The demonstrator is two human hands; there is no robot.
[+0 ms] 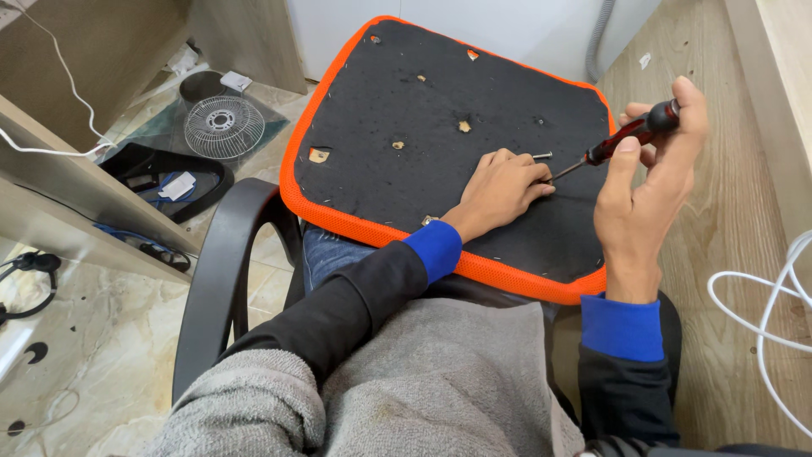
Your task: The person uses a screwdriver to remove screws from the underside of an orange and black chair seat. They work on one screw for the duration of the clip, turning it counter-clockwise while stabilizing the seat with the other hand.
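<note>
A chair seat (397, 93) lay upside down across the person's lap, its black fabric underside facing up and an orange mesh border running round its edge. Several small holes in the fabric showed pale wood beneath.

The right hand (647, 182) was clenched around the red-and-black handle of a screwdriver (622, 142), thumb and fingers wrapped about the grip near its butt. The tool's long axis ran on a slant, the handle high and to the right, the thin metal shaft pointing down and to the left toward the seat's underside. Its tip met the surface just beside the fingertips of the left hand (499, 190).

The left hand rested knuckles-up on the black fabric near the seat's right side, fingers curled in and pinching at a small metal screw (542, 155). The screw lay nearly level, its long axis running left to right, just above the screwdriver's tip. Whether the fingers truly gripped it or only steadied it I could not tell.

Both arms wore black sleeves with blue cuffs. A black chair armrest (222, 271) curved at the left. On the tiled floor beyond lay a white wire fan guard (223, 125), and a white cable (765, 313) looped over the wooden floor at the right.
</note>
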